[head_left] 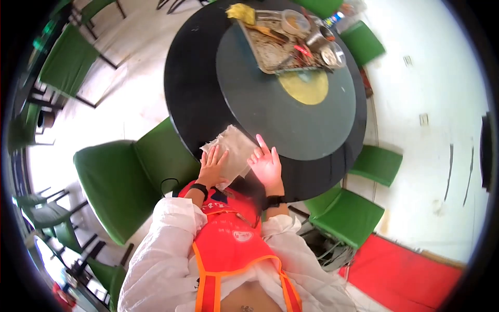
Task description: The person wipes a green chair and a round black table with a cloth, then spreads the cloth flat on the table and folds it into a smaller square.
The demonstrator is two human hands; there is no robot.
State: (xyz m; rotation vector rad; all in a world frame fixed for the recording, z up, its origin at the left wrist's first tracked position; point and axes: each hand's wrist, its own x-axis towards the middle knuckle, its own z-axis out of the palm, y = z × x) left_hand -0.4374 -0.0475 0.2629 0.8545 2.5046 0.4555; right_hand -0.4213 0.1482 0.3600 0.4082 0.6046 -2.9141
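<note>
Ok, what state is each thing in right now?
cloth: spread flat at the table rim.
left hand: open, flat on the cloth.
right hand: open, fingers spread, at the cloth's edge.
tray: loaded with dishes, on the turntable.
nearest chair: empty.

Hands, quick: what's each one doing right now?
Left hand: open, lying flat on the cloth.
Right hand: open, fingers spread, at the cloth's edge, gripping nothing.

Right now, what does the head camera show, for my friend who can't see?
The left hand lies flat on a white cloth on a round black table, the right hand open beside it. A cluttered tray sits farther back.
</note>
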